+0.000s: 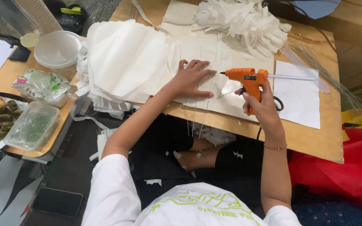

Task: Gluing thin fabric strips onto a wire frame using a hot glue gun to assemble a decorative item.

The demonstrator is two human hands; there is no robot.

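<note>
On the wooden board (315,138), the left hand (191,79) lies flat, fingers spread, on white paper (197,52). The right hand (261,104) grips an orange glue gun (246,79).

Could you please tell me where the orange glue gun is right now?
In the head view, the orange glue gun is right of centre, held in the right hand above the wooden board, its nozzle pointing left toward the left hand, which is pressed flat on white paper.

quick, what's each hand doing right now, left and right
Left hand: open, fingers spread, pressing flat on the white paper sheet.
Right hand: closed around the orange plastic glue gun.
</note>
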